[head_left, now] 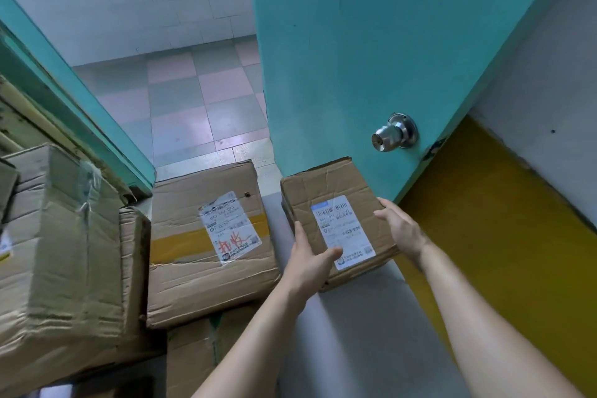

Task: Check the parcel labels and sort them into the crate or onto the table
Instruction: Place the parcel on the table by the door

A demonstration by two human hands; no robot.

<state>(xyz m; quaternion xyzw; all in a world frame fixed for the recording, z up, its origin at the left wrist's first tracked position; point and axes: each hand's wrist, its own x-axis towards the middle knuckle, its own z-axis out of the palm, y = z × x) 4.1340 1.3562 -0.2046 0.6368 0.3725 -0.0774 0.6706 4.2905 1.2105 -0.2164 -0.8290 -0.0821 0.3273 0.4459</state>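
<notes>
Head view showed a small cardboard parcel (332,203), its white shipping label (342,231) facing up, held near the teal door (371,42). Left hand (308,263) gripped its near-left corner, thumb on the label; right hand (399,224) clasped its right edge. Left of it lay a larger labelled parcel (206,245), then stacked cartons (61,249).
</notes>
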